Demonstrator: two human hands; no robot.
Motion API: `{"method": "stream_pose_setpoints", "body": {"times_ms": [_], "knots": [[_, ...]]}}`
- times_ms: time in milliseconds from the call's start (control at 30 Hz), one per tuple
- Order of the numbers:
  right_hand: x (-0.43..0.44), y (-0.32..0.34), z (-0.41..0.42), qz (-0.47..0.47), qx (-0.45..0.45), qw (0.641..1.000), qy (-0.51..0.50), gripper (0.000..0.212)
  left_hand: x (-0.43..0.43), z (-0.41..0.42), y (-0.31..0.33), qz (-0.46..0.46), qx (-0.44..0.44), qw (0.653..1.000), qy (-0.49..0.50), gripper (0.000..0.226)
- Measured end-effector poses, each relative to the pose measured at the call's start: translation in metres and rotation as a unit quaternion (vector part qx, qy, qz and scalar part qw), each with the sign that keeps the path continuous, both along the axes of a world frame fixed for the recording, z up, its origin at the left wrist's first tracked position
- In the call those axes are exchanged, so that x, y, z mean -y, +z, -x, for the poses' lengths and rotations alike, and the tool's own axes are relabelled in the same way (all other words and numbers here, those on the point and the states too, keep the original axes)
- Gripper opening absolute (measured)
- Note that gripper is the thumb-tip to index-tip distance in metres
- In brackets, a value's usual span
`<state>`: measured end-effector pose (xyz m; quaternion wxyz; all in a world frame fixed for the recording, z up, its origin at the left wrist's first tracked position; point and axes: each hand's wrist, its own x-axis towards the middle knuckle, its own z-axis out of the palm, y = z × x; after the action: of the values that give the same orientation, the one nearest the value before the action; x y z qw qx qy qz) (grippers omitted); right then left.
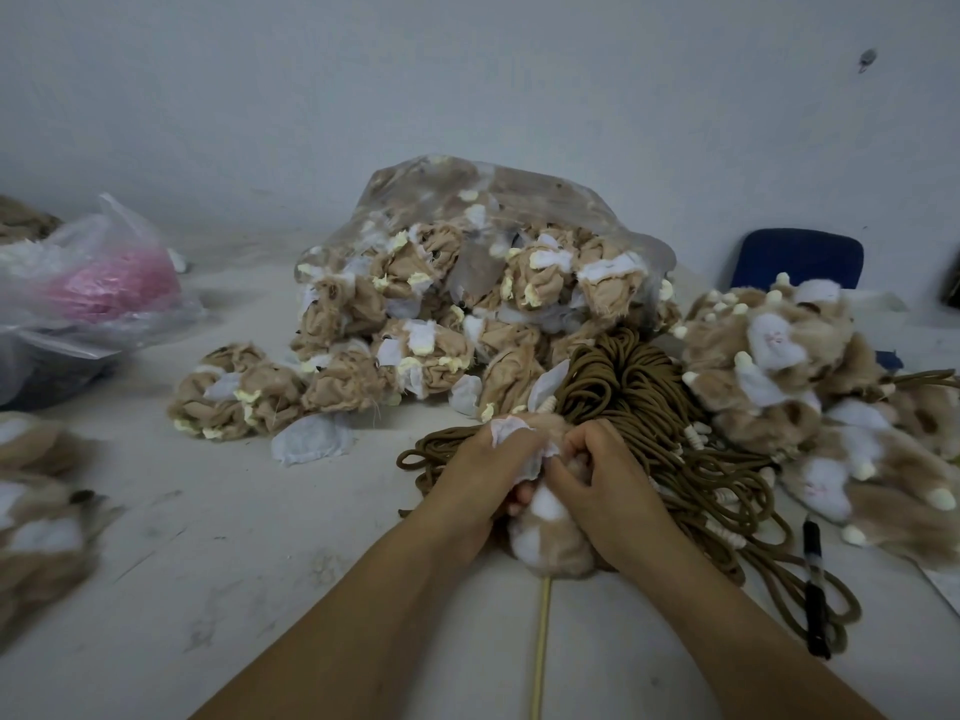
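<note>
Work in hand: a plush skin (558,543), tan fur with white patches, apparently being worked right side out; this is my reading, not something plainly shown.
Plush skin, place: on the bench (260,537), near the middle of its near edge, between the two wrists.
Left hand (480,470): fingers curled round the skin's far end, with white lining bunched in the grip.
Right hand (605,478): fingers curled too, pinching the same far end from the other side, knuckles almost touching the left hand.
Key relation: the skin's long axis runs from the hands straight back toward the person. Its rounded furry end lies nearer the near edge than either hand. Both hands are equally close to the open end.
Stick (542,641): a thin pale rod in line with that axis, running from under the furry end to the near edge. Whether its tip is inside the skin cannot be told.
Next move, as I judge it: push or pull along that same line, keeping skin and stick aligned.
Cord bundle (628,376): brown loops just beyond the hands, spreading right.
Clear bag (519,200): toward the far edge, spilling inside-out skins.
Furry pile (779,366): at the right edge, likely finished ones.
Black marker (814,589): right of the cords, well apart from the hands.
</note>
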<state>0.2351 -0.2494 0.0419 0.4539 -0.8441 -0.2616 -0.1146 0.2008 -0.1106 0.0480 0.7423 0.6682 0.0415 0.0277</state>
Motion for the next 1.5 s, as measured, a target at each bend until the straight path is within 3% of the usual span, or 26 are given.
{"method": "stream_pose_setpoints", "body": {"times_ms": [167, 367, 467, 567, 667, 733, 833, 933, 1033, 1267, 1433, 1500], "knots": [[0.004, -0.001, -0.005, -0.018, -0.034, 0.999, -0.017, 0.017, -0.002, 0.005, 0.002, -0.003, 0.024, 0.999, -0.047, 0.014], [0.007, 0.003, -0.004, -0.010, -0.057, 0.998, 0.003, 0.015, -0.005, 0.003, -0.002, -0.036, 0.029, 0.999, 0.006, 0.007], [0.006, 0.005, 0.002, -0.017, -0.071, 0.997, 0.036, 0.013, -0.006, 0.002, -0.002, -0.095, 0.046, 0.993, 0.052, 0.004], [0.004, 0.007, 0.006, -0.012, -0.068, 0.995, 0.067, 0.015, -0.006, -0.002, -0.002, -0.230, 0.087, 0.964, 0.101, 0.006], [0.002, 0.005, 0.006, -0.021, -0.088, 0.993, 0.072, 0.013, -0.005, -0.003, -0.005, -0.258, 0.085, 0.954, 0.126, 0.010], [0.001, 0.004, 0.003, -0.063, -0.117, 0.989, 0.061, 0.010, -0.004, -0.003, -0.005, -0.214, 0.080, 0.967, 0.114, 0.014], [0.005, 0.006, -0.001, -0.141, -0.164, 0.976, 0.027, 0.010, -0.001, -0.003, 0.001, 0.003, 0.000, 0.998, 0.057, 0.047], [0.009, 0.008, -0.001, -0.218, -0.220, 0.950, 0.029, 0.012, -0.004, -0.004, 0.002, 0.135, -0.006, 0.990, 0.025, 0.053], [0.008, 0.009, 0.001, -0.230, -0.232, 0.944, 0.045, 0.012, -0.007, -0.004, -0.003, 0.134, 0.002, 0.991, 0.011, 0.038], [0.008, 0.006, -0.001, -0.160, -0.167, 0.972, 0.043, 0.010, -0.006, -0.002, 0.000, 0.128, -0.046, 0.991, -0.003, 0.025], [0.009, 0.006, 0.000, -0.129, -0.131, 0.982, 0.048, 0.011, -0.009, -0.001, 0.001, 0.145, -0.042, 0.988, -0.029, 0.024], [0.009, 0.006, 0.002, -0.105, -0.109, 0.987, 0.050, 0.009, -0.009, -0.002, -0.001, 0.106, -0.031, 0.994, -0.013, 0.025]]}}
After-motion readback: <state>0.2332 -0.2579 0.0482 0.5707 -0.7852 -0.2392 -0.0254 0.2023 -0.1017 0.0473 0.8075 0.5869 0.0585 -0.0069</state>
